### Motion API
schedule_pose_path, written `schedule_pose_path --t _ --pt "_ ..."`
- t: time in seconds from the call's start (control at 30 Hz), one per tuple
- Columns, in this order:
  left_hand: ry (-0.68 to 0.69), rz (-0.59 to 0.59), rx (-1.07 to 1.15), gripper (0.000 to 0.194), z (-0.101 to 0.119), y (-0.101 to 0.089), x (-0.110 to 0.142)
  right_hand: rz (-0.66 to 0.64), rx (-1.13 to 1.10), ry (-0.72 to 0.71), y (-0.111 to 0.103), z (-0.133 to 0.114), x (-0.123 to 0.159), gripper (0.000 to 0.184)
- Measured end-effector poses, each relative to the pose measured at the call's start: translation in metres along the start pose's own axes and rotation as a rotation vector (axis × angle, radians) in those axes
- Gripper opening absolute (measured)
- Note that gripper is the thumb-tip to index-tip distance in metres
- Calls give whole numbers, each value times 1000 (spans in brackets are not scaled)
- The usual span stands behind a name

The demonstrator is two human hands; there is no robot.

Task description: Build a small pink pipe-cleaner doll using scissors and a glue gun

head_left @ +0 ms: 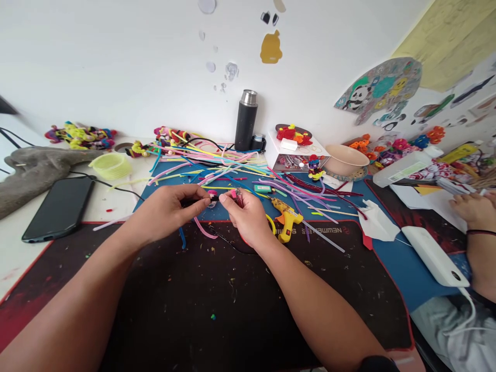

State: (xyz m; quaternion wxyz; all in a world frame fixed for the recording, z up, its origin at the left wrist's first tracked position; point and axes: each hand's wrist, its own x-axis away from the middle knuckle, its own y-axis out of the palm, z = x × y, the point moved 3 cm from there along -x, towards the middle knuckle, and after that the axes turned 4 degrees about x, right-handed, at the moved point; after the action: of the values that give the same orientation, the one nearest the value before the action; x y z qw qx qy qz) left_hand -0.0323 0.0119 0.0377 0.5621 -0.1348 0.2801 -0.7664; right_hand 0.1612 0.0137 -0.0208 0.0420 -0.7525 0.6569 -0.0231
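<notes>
My left hand (pixel 170 212) and my right hand (pixel 250 214) meet above the back edge of the dark mat, both with fingers pinched. A short black piece (pixel 215 198), which looks like a pipe cleaner, runs between the fingertips of the two hands. A small pink and red piece (pixel 237 196) shows at the right hand's fingers; its kind is too small to tell. Just right of that hand lies a yellow hot glue gun (pixel 289 219). Behind the hands, loose coloured pipe cleaners (pixel 217 168) are spread over the blue surface.
A black thermos (pixel 246 121) stands by the wall, with a white box (pixel 296 150) and a beige bowl (pixel 346 159) to its right. At left lies a phone (pixel 60 207). A power bank (pixel 434 256) sits at right, near another person's hand (pixel 475 209).
</notes>
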Motion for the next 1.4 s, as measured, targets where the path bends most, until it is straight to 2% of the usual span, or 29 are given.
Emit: schedule_pose_path --t 0.3,0.77,1.03,1.23,1.4 --pt "1 -15 -16 39 0 2 0 13 23 4 1 -3 2 42" --pt "31 -35 -66 39 -5 4 -1 33 146 -75 0 -13 3 33" --pt "39 -62 -71 35 -8 5 0 44 158 -93 0 -13 4 33" --pt "8 -6 -51 36 -5 -1 -1 104 95 -31 -5 -12 1 36" --pt "-10 82 -94 39 -5 -11 -3 126 309 -51 -9 -8 -4 32"
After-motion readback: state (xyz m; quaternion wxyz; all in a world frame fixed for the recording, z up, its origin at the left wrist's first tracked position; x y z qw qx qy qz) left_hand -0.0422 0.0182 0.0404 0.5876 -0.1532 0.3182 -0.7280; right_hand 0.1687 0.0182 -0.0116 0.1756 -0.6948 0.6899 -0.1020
